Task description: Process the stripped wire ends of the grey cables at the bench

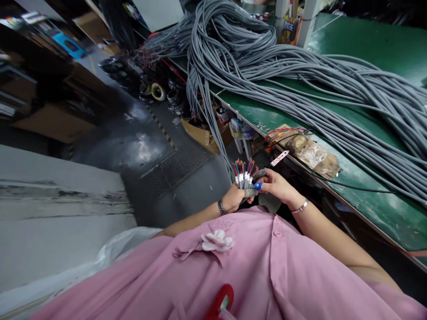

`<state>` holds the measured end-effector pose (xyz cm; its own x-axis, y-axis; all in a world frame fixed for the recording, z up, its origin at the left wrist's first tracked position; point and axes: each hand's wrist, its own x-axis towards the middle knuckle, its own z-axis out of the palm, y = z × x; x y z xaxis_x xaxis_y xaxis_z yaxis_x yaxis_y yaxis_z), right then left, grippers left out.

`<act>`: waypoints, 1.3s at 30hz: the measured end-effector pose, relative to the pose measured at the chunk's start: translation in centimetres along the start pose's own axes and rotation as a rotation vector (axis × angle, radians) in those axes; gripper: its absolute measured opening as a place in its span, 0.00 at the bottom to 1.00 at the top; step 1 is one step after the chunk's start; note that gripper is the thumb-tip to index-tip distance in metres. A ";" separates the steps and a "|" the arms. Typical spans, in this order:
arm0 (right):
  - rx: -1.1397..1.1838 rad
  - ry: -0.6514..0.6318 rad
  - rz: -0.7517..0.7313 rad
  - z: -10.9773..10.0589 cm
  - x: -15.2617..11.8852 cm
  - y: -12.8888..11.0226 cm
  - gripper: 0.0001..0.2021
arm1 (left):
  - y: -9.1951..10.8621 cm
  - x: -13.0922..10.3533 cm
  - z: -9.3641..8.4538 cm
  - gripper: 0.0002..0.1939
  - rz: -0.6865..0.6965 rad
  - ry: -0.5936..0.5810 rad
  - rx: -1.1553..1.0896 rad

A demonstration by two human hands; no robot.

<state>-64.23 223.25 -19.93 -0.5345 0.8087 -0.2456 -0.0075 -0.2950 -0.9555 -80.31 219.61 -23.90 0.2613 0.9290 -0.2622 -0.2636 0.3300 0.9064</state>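
Observation:
My left hand (233, 198) is closed round a bundle of grey cables (240, 181), held upright in front of my waist. White bands sit below the cables' stripped ends, where thin red, blue, green and black wires (246, 166) fan out. My right hand (272, 183) is at the bundle's right side with thumb and forefinger drawn together; what lies between them is too small to make out. Grey covers wrap a finger of each hand, and a blue wrap (258, 186) is on my right thumb. Several cables run down from the table's edge towards the bundle.
A long heap of grey cables (233, 58) lies over the green table (353, 40) on my right. A taped cardboard piece (315, 155) with red and black wires sits near the edge. Below is an open cardboard box (200, 135); a white panel (63, 213) stands at left.

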 end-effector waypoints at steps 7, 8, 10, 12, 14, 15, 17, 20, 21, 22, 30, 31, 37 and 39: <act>-0.007 0.001 -0.013 0.8 0.2 0.0 0.15 | -0.5 0.2 0.1 0.09 -0.006 -0.016 -0.015; -0.012 0.001 -0.019 0.9 0.3 0.1 0.14 | -0.6 0.2 0.0 0.10 -0.012 -0.023 -0.012; -0.018 -0.002 -0.028 1.1 0.5 0.3 0.14 | -0.7 0.2 -0.3 0.10 -0.025 -0.031 -0.007; -0.005 0.002 -0.020 1.2 0.7 0.4 0.15 | -0.6 0.1 -0.4 0.10 -0.036 -0.026 -0.007; 0.039 0.023 -0.007 1.3 0.9 0.6 0.17 | -0.4 0.0 -0.5 0.10 -0.038 -0.015 -0.018; 0.073 0.050 -0.009 1.3 0.9 0.6 0.18 | -0.2 0.0 -0.4 0.10 -0.033 -0.012 -0.026; 0.136 0.120 -0.024 1.0 0.9 0.8 0.18 | 0.2 -0.1 -0.3 0.11 -0.025 -0.012 -0.038; 0.193 0.204 -0.028 -0.1 0.4 1.5 0.18 | 0.8 -0.2 -0.2 0.13 -0.010 -0.013 -0.042; 0.214 0.216 -0.020 -0.6 0.1 1.8 0.19 | 1.0 -0.1 -0.2 0.13 0.000 -0.019 -0.043; 0.240 0.230 -0.012 -1.2 -0.3 2.2 0.20 | 1.1 -0.1 -0.2 0.13 0.011 -0.027 -0.048; 0.360 0.378 -0.021 -4.5 -1.1 2.3 0.26 | 2.1 1.0 1.5 0.10 -0.009 -0.111 -0.164; 0.366 0.366 -0.023 -4.5 -0.8 1.7 0.26 | 2.2 1.2 2.0 0.10 -0.013 -0.110 -0.174; 0.310 0.304 -0.127 -3.9 0.5 -1.0 0.21 | 3.2 2.3 3.5 0.10 0.000 -0.132 -0.228; 0.238 0.391 -0.213 -3.6 0.6 -1.1 0.20 | 3.6 2.7 3.5 0.09 0.005 -0.135 -0.241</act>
<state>-61.56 225.91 -19.59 -0.1443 0.9802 -0.1354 -0.2986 -0.1736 -0.9384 -77.33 222.72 -20.15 0.3768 0.9053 -0.1962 -0.4746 0.3705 0.7984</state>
